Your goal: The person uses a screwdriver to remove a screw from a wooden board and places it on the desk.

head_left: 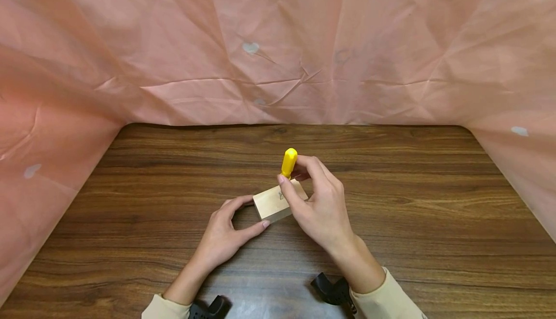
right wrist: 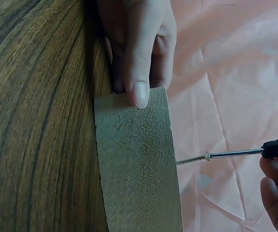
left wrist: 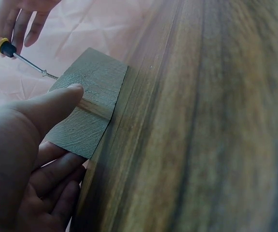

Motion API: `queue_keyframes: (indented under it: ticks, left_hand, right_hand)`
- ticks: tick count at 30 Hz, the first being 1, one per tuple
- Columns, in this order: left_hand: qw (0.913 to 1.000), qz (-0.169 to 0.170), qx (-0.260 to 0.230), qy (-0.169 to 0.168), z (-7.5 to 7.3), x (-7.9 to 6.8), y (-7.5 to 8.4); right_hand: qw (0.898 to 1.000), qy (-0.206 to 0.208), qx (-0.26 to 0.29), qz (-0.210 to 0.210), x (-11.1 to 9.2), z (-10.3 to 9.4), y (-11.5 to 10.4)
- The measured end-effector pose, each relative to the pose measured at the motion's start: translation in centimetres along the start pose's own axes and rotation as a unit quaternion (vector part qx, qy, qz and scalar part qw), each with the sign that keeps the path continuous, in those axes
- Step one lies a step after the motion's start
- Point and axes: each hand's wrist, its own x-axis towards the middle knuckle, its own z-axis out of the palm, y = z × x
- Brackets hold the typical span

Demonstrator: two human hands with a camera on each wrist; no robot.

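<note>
A pale wooden block point(head_left: 270, 204) lies on the table, held at its left end by my left hand point(head_left: 223, 234), thumb on the near side and fingers on the far side. A screw point(right wrist: 193, 160) stands in the block's top face, most of its threaded shank showing. My right hand point(head_left: 322, 208) pinches a screwdriver by its yellow handle point(head_left: 288, 163) between thumb and fingers, above the block. In the right wrist view the screwdriver's steel shaft point(right wrist: 235, 153) meets the screw head, roughly in line with it.
The dark wood-grain table point(head_left: 152, 174) spreads out around the block. A pink cloth point(head_left: 278, 58) with pale hearts hangs along the back and both sides. Black wrist straps point(head_left: 332, 290) show near the sleeves at the front edge.
</note>
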Motion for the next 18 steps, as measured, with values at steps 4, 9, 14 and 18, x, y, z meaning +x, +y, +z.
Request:
queue_keyframes:
  ticks: [4,9,14,18]
  left_hand:
    - [1.0,0.008,0.001,0.003,0.06,0.05,0.03]
    - [0.9999,0.011,-0.001,0.002,0.0,0.0,0.12]
    - [1.0,0.008,-0.002,0.001,-0.01,-0.02,0.11]
    - [1.0,0.006,0.0,0.002,0.08,0.01,0.05]
  right_hand:
    - [1.0,0.005,0.001,-0.009,0.03,0.09,0.17]
    - [1.0,0.005,0.009,-0.01,0.07,0.02,0.26]
    - [1.0,-0.001,0.014,0.0,0.09,-0.01,0.15]
    - [1.0,-0.005,0.017,0.012,0.06,-0.01,0.03]
